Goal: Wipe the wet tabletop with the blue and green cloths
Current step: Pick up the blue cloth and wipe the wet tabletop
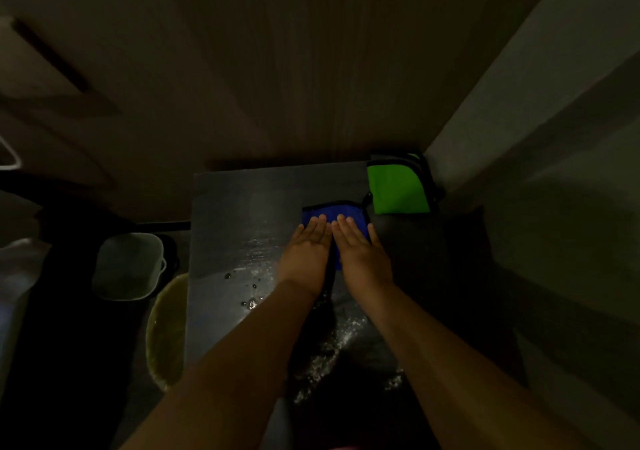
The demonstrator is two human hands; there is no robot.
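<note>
The fingers (317, 226) of the left hand (304, 250) are held straight and pressed together, laid flat, palm down, on the blue square cloth with dark stitched edging (323, 212); nothing is clamped by them. The fingers of the right hand (360, 252) are likewise extended and laid flat on the same cloth, with only the thumb spread a little toward 3 o'clock. The two hands are set side by side, nearly touching at the index fingers, and most of the blue cloth is covered by them, so that only its far strip at 12 o'clock and a sliver between the wrists can be seen.

Taken from left to right: at 9 o'clock of the table, off its edge and lower down, a pale rectangular plastic tub (130, 266) is seen, and just beside it toward 7 o'clock a round yellowish basin (166, 332) is partly hidden under the table's left edge. The dark flat table (221, 214) is covered by a wet sheen; beads of water (251, 302) lie at 8 o'clock of the left hand, and a scatter of shining droplets (329, 356) lies at 6 o'clock, between the two forearms. At 1 o'clock of the hands, in the far right corner of the table against the wall, a bright green folded cloth with dark edging (398, 188) is laid flat, its near left corner just beside the blue cloth's far right corner; whether the two are touching cannot be told.
</note>
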